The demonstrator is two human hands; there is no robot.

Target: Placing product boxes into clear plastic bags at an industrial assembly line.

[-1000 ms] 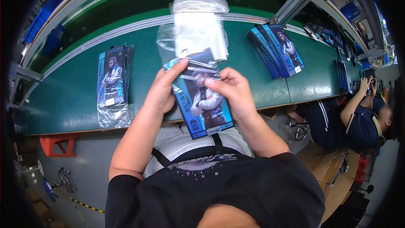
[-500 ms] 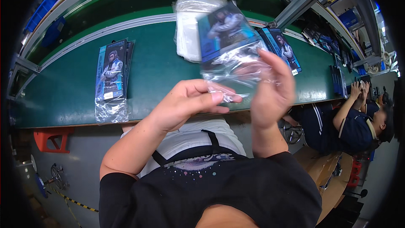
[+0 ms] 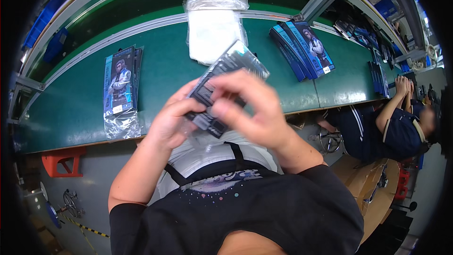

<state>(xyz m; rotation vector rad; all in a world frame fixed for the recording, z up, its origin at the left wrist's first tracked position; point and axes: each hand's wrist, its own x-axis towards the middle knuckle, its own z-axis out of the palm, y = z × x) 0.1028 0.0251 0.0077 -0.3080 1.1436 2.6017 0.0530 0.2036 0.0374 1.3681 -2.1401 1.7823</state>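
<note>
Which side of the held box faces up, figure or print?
Print: the held box shows a dark printed face, no figure; the right hand partly covers it.

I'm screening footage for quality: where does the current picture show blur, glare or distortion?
Head view: right hand smeared by motion, left hand on the dark box sharper; head view: white bag stack nearly washed out, glints on clear plastic at left; head view: edges of the green table bend, corners go black.
</note>
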